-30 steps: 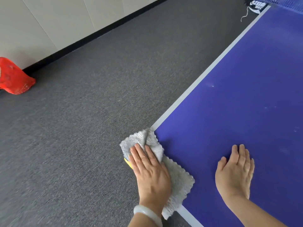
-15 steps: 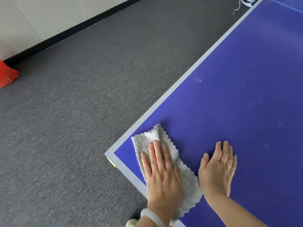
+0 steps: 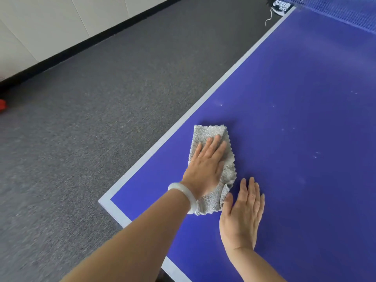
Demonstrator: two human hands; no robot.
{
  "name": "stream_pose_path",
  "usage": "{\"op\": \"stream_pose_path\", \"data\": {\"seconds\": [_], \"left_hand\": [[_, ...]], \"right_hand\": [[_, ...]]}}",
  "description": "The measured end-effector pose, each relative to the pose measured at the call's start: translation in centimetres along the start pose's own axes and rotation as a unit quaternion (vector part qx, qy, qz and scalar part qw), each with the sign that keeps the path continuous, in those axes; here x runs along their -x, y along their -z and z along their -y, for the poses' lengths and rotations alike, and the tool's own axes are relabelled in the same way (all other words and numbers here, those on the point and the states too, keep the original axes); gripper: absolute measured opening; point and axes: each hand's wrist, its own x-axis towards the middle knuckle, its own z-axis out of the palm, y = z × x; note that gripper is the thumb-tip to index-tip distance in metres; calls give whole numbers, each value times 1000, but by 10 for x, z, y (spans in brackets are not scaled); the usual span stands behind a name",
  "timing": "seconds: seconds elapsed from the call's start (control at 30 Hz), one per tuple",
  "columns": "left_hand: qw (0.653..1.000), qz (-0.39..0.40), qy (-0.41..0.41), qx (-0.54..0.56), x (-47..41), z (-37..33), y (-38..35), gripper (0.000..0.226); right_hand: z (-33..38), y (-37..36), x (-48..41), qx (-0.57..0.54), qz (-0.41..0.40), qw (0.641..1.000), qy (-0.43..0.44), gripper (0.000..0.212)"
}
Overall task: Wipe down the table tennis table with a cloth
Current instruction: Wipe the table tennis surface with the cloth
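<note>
Grey cloth lies folded and a bit bunched on the blue surface, near its front-left corner, just inside the pale border line. Your left grip is flat on top of it, fingers straight and together, pressing down, nothing clamped; pale bracelet on that wrist. Your right grip lies palm-down on bare surface just beside the cloth's near end, fingers straight, thumb at the cloth edge. White specks dot the blue further right. Blue net at far end, logo clamp at its post. Grey carpet floor to the left, black skirting, pale panelled wall, red object cut off at frame edge
</note>
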Motion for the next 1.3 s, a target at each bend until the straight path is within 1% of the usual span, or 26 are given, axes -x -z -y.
{"op": "stream_pose_path", "data": {"seconds": [0.03, 0.1, 0.17, 0.23, 0.33, 0.37, 0.4, 0.47, 0.53, 0.57, 0.6, 0.63, 0.7, 0.77, 0.87, 0.9, 0.93, 0.97, 1.0, 1.07, 1.1, 1.13, 1.17, 1.2, 1.23, 1.3], "left_hand": [[999, -30, 11, 15, 4, 9, 5, 54], [991, -93, 99, -7, 14, 30, 13, 53], [975, -98, 193, -55, 22, 49, 16, 55], [969, -82, 213, -91, 26, 54, 14, 59], [969, -86, 208, -100, 24, 55, 9, 60], [969, -88, 206, -101, 24, 55, 9, 60], [969, -92, 204, -101, 24, 55, 9, 59], [970, -94, 203, -99, 25, 56, 11, 58], [968, -85, 209, -106, 24, 56, 12, 58], [968, -81, 211, -111, 23, 55, 12, 58], [967, -79, 213, -113, 23, 54, 12, 57], [967, -80, 214, -112, 23, 54, 12, 57], [967, -90, 211, -107, 23, 53, 12, 57], [967, -97, 210, -105, 24, 52, 14, 56], [967, -101, 209, -103, 25, 52, 13, 55], [967, -100, 210, -103, 24, 53, 13, 55], [966, -101, 213, -105, 23, 53, 13, 55], [965, -102, 216, -106, 23, 52, 14, 55], [966, -100, 217, -103, 22, 50, 16, 55], [968, -107, 208, -93, 21, 48, 18, 56], [968, -107, 206, -91, 21, 48, 18, 56], [968, -102, 210, -91, 22, 47, 18, 57], [967, -94, 216, -97, 22, 47, 18, 59], [966, -85, 221, -105, 22, 47, 18, 61], [965, -76, 226, -112, 23, 48, 17, 63], [963, -63, 232, -122, 23, 48, 17, 64]], "right_hand": [[0, 1, 0, -13, -1, 1000, -2, 77], [1, 3, 1, -35, -5, 999, -4, 77], [3, 6, 2, -68, -5, 998, -4, 73], [1, 11, 0, -121, 0, 993, -10, 62], [-2, 20, -11, -244, 22, 967, -72, 42], [1, 23, -15, -258, 15, 963, -78, 44], [8, 26, -21, -252, -2, 966, -52, 49], [34, 24, -35, -188, -29, 979, 77, 58], [63, 14, -56, -100, 32, 973, 207, 68], [73, 6, -68, -55, 75, 968, 234, 70], [76, -4, -78, 5, 105, 963, 249, 70], [75, -13, -87, 62, 113, 955, 269, 68], [67, -24, -107, 114, 102, 936, 318, 62], [60, -26, -135, 108, 93, 929, 341, 56], [60, -29, -186, 91, 77, 949, 291, 54], [63, -30, -190, 80, 74, 953, 283, 52], [65, -30, -186, 74, 74, 948, 302, 51], [66, -29, -176, 68, 81, 930, 352, 51], [63, -29, -163, 62, 98, 900, 421, 50], [53, -25, -147, 59, 152, 822, 546, 50], [51, -22, -156, 58, 173, 788, 588, 50], [52, -20, -174, 55, 183, 768, 612, 51], [55, -19, -197, 56, 181, 768, 611, 51], [60, -19, -222, 58, 171, 789, 587, 50], [66, -22, -251, 64, 147, 824, 544, 50], [79, -29, -308, 85, 100, 897, 422, 49]]}}
